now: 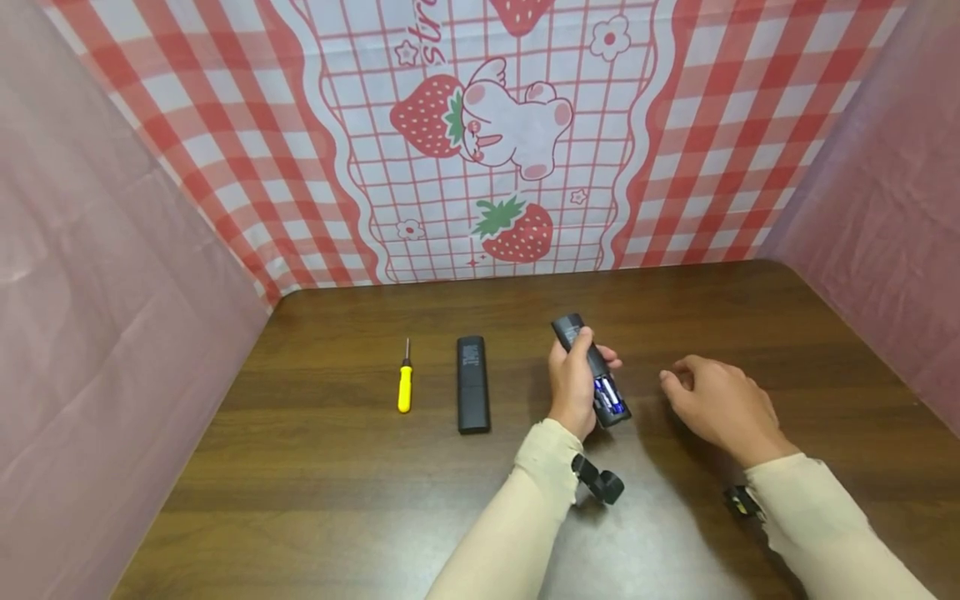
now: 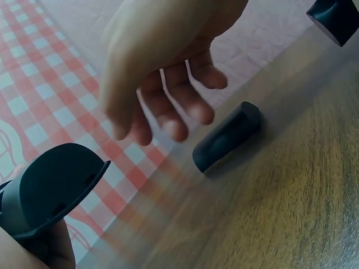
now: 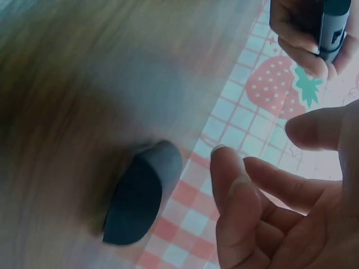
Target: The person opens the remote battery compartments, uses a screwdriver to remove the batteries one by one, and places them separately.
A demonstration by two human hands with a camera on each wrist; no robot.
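Observation:
My left hand (image 1: 572,382) grips a black remote (image 1: 577,333) and holds it tilted above the brown table (image 1: 337,500). The remote's battery bay is uncovered, and blue batteries (image 1: 607,393) show at its near end. My right hand (image 1: 716,404) hovers to the right of the remote with its fingers loosely spread, holding nothing. In the wrist views a short, rounded black piece (image 2: 227,137) (image 3: 140,196) lies on the table just beyond the right hand's fingers (image 3: 235,207). The head view hides this piece.
A long black bar-shaped unit (image 1: 472,383) lies flat left of my left hand. A yellow-handled screwdriver (image 1: 405,382) lies further left. A checked strawberry cloth (image 1: 480,142) closes the back and pink sheets (image 1: 90,317) close both sides. Small cameras (image 1: 600,482) hang from both wrists.

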